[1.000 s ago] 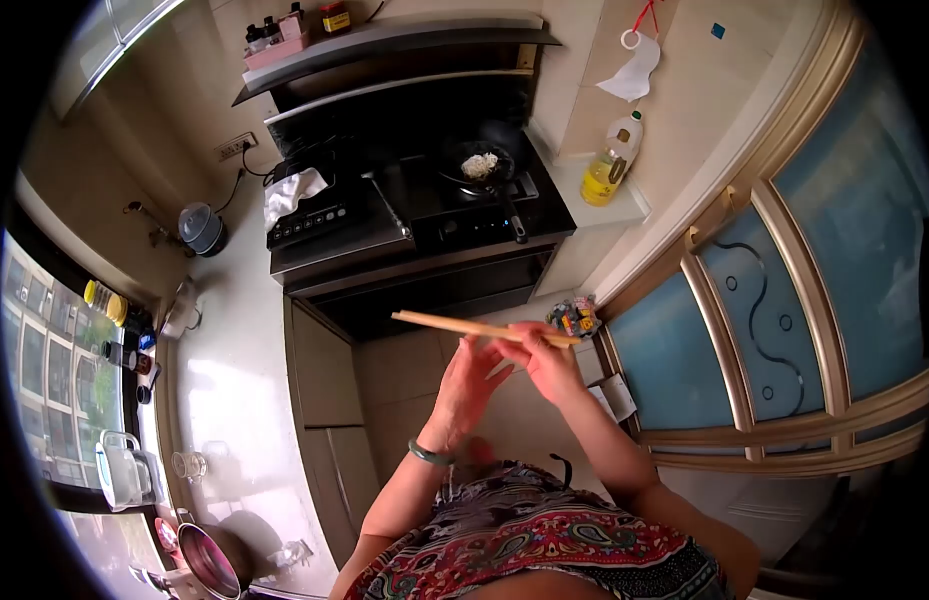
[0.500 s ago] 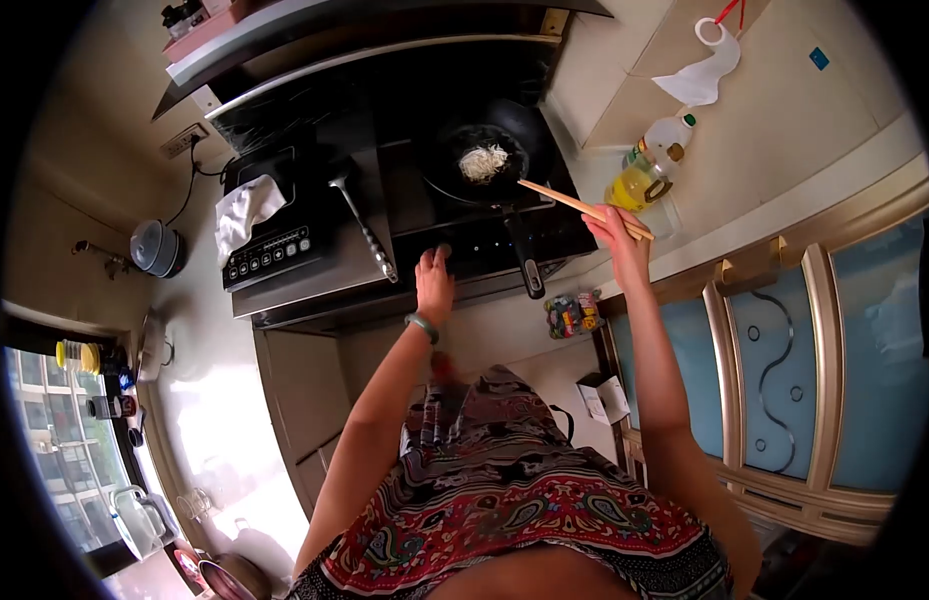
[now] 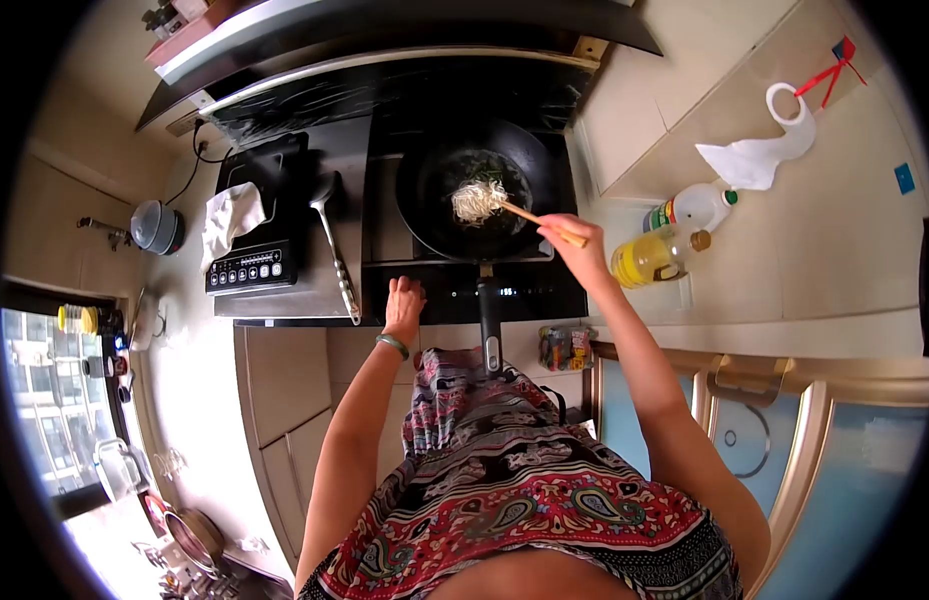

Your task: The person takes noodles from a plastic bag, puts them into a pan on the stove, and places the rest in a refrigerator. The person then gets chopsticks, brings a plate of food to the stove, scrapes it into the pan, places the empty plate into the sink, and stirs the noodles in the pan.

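Wooden chopsticks (image 3: 524,214) are held in my right hand (image 3: 574,246). Their tips touch a clump of pale, thin strands of food (image 3: 478,203) in the black frying pan (image 3: 424,190); the exact kind of food cannot be made out. Bits of green lie behind the clump in the pan. The pan sits on the black stove, its handle (image 3: 490,320) pointing toward me. My left hand (image 3: 404,304), a bracelet on its wrist, rests with fingers extended on the stove's front panel (image 3: 439,290) and holds nothing.
A metal spatula (image 3: 334,250) lies left of the pan, beside an induction cooker (image 3: 249,268) with a white cloth (image 3: 231,222) on it. An oil bottle (image 3: 649,258) and a clear bottle (image 3: 696,206) stand at right. A paper roll (image 3: 774,150) hangs on the wall.
My right hand has brought the chopsticks from the pan's right edge into the pale strands. My left hand still touches the front panel. The view has shifted closer to the stove.
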The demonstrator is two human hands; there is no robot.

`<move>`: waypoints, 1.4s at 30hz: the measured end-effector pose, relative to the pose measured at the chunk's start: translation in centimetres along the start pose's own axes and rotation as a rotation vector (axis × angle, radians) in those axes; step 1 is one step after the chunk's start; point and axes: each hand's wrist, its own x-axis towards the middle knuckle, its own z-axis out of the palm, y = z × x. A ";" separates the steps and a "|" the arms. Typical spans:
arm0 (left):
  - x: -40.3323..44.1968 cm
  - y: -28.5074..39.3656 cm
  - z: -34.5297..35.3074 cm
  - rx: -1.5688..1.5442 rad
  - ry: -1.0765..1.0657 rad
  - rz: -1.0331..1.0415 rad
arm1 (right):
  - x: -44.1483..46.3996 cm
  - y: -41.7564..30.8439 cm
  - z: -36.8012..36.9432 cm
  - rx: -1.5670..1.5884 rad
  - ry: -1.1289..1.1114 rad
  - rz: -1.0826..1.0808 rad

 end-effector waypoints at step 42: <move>-14.3 3.8 -12.0 -0.695 0.453 -0.519 | 3.8 2.2 2.8 -0.146 -0.151 -0.116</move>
